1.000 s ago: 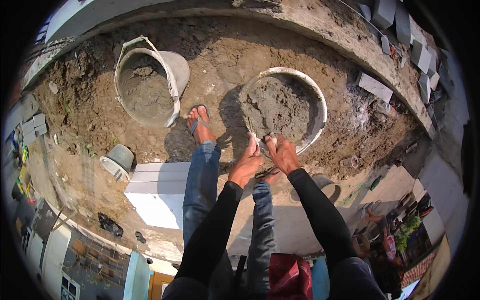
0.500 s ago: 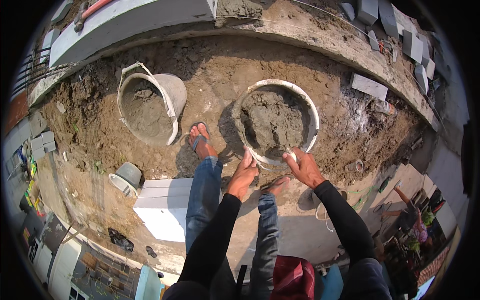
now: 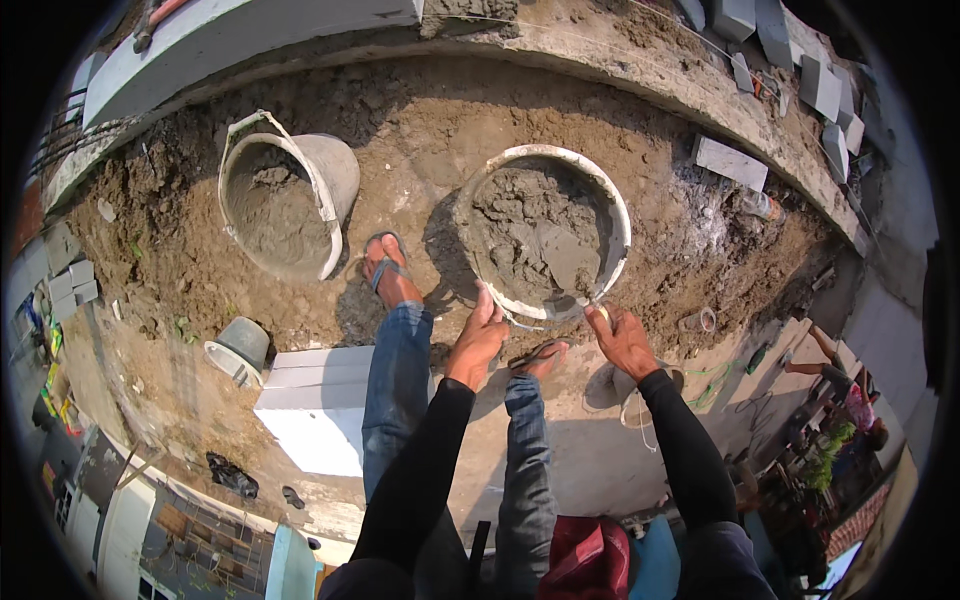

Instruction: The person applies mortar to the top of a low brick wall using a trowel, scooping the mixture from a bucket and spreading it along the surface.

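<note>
Reading the view as a clock face about its middle, brown, rough earth point(image 3: 400, 170) spreads under everything. A pale concrete kerb point(image 3: 640, 85) arcs from about ten o'clock, over twelve, to nearly three.

The mortar bucket point(image 3: 623, 225) stands on the earth just off the middle, between one and two o'clock. As far as can be judged, the grey mortar point(image 3: 520, 205) inside is already wet through and partly worked. Toward five o'clock of the bucket there is a smooth, shiny patch, which may be a coated blade or flattened mix. From nine round to one o'clock the surface is lumpy and torn, so that part seems to be left rough; how much more working it needs cannot be told. The mix sits below the rim, which is thick, whitish and crusted.

A second bucket point(image 3: 345, 175) at ten o'clock, its handle raised, also holds grey mix. At eight o'clock is a stack of white blocks point(image 3: 310, 435), with a small grey bucket point(image 3: 243, 340) just outside it.

The left hand point(image 3: 474, 345) has its fingers at the mortar bucket's rim, at seven o'clock; whether they grip it or merely rest there, I cannot tell. The right hand point(image 3: 626, 342), at five o'clock, is closed around the pale handle of what looks like a trowel point(image 3: 601, 313).
</note>
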Motion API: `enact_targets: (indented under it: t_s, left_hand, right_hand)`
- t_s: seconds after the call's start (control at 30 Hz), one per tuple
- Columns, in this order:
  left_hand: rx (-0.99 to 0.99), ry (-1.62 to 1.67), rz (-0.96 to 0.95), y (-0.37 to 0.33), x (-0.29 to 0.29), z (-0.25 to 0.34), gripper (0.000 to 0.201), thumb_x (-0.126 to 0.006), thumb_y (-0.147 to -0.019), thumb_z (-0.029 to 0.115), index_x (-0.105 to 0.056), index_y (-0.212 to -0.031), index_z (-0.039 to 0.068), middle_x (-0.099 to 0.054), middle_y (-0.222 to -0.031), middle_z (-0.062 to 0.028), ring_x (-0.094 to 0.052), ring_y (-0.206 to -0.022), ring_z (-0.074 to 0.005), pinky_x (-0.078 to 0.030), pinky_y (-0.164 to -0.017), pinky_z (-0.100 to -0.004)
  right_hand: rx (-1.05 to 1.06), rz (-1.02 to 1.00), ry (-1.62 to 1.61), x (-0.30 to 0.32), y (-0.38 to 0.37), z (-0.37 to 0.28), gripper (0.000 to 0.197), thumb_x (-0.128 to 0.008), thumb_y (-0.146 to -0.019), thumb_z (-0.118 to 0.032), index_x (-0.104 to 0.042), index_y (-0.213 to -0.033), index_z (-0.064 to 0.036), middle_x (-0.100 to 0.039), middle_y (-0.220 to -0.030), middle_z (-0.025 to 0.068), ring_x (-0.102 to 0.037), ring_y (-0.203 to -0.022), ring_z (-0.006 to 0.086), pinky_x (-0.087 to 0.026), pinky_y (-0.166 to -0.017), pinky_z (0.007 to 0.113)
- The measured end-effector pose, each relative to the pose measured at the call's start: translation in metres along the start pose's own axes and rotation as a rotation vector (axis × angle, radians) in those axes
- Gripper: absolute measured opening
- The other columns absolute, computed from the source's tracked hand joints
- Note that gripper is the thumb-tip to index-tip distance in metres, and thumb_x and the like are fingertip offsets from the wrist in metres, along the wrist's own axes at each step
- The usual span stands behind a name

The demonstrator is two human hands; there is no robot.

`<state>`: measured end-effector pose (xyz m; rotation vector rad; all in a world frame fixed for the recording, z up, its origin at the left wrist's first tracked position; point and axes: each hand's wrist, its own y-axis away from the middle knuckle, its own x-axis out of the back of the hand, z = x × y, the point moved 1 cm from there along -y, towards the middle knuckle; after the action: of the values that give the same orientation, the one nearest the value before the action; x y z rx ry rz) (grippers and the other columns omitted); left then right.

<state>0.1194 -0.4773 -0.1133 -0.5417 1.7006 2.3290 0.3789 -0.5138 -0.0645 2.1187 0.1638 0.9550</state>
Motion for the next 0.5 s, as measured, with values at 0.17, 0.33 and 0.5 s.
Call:
enact_targets:
  t_s: [0.17,0.33,0.5]
  left_hand:
    - [-0.002,0.002,-0.014,-0.001,0.001,-0.012,0.105,-0.039,-0.077,-0.019,0.012,-0.160,0.018,0.009,-0.168,-0.0144,-0.007,-0.154,-0.0329,-0.034,-0.103,-0.0241]
    - [0.002,0.018,-0.019,0.002,-0.007,-0.006,0.102,-0.038,-0.080,-0.021,0.012,-0.161,0.019,0.009,-0.169,-0.0137,-0.007,-0.154,-0.0317,-0.034,-0.101,-0.0241]
    - [-0.010,-0.010,-0.001,0.002,-0.006,-0.013,0.100,-0.040,-0.083,-0.019,0.010,-0.161,0.018,0.009,-0.169,-0.0135,-0.007,-0.154,-0.0315,-0.036,-0.098,-0.0244]
  right_hand:
    - [-0.123,0.104,0.213,-0.025,-0.006,-0.019,0.053,-0.055,-0.098,-0.046,-0.063,-0.098,0.0063,-0.065,-0.074,0.0298,-0.065,-0.074,0.0499,-0.052,-0.068,0.055]
    - [0.000,-0.068,0.008,-0.062,-0.036,-0.048,0.052,-0.056,-0.099,-0.044,-0.064,-0.095,0.0077,-0.063,-0.065,0.0257,-0.067,-0.066,0.0426,-0.052,-0.065,0.051]
    - [0.039,-0.202,-0.116,-0.059,-0.034,-0.032,0.053,-0.058,-0.098,-0.044,-0.063,-0.091,0.0089,-0.060,-0.059,0.0224,-0.064,-0.056,0.0326,-0.048,-0.058,0.047]
